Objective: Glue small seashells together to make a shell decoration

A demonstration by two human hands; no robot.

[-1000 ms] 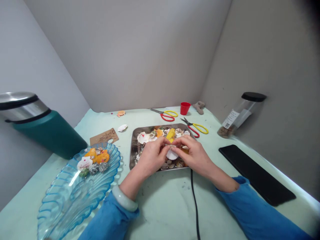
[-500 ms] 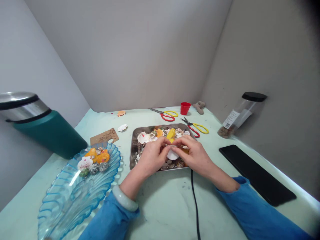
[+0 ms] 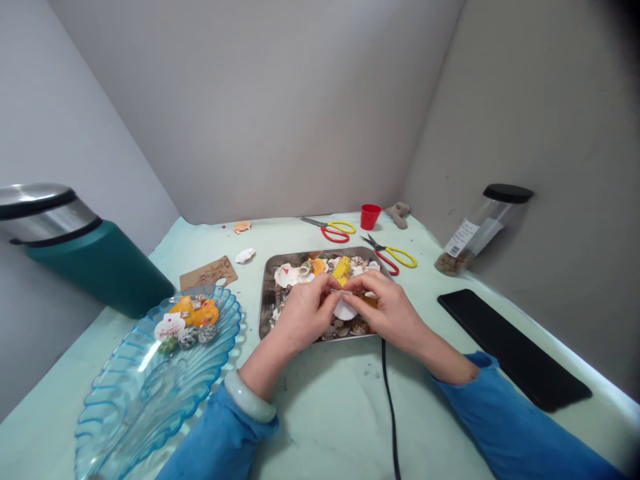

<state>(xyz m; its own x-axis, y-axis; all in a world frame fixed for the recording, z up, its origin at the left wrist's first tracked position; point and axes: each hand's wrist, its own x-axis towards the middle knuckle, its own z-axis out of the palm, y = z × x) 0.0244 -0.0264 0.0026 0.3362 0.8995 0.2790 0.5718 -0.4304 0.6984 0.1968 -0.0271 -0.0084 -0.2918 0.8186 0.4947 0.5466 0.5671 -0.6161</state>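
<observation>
The left hand (image 3: 311, 308) and right hand (image 3: 384, 305) pinch a white shell (image 3: 345, 310) between their fingers (image 3: 363, 307), above the metal tray (image 3: 265, 288). It fans toward the bench's near edge, about equally close to both hands.

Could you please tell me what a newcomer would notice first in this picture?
Probably the left hand and right hand, holding a white shell over the metal tray at the centre. The large teal bottle at far left and the blue dish in front likely come next.
</observation>
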